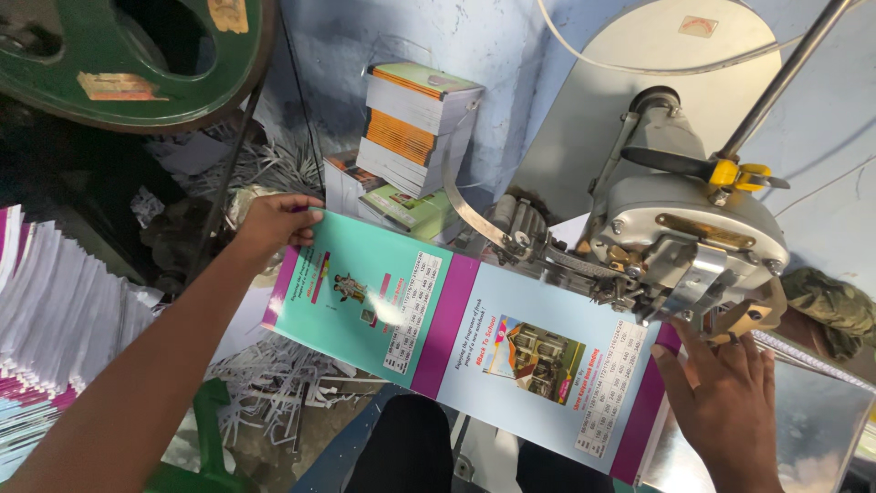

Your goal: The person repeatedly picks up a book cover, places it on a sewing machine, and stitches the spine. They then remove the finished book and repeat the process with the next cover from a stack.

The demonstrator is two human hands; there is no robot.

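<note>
left forearm reaching up from the bottom edge, closest to the lens, ending in left hand (272, 222) with fingers curled over the far end of a long cover sheet (456, 338), thumb under, pinching that edge. likely gripped there to keep the sheet taut and level.

stretched flat between both hands, lying slantwise across the middle of the view, its centre passing under the head of the stitcher (680, 228). seemingly lined up so that the fold sits beneath the head.

printed in panels: teal end near the left hand, magenta band across the middle, pale blue panel with a small picture of a house, another magenta band at the right end, white number tables along the lower side.

grey metal, rounded, with a brass plate on top, a yellow clip on a black lever, and a steel rod running up to the right.

right hand (721, 402) spread flat, palm down, pressing on the sheet's right end beside the metal table (821, 438), probably to steady it there.

green wheel (128, 55) at upper left, two worn orange labels stuck on the rim.

books (415, 128) stacked by the blue wall, orange and green covers, white page edges outward.

fanned sheets (55, 310) at far left, white with pink edges.

paper trimmings (274, 383) littered below the sheet.
</note>
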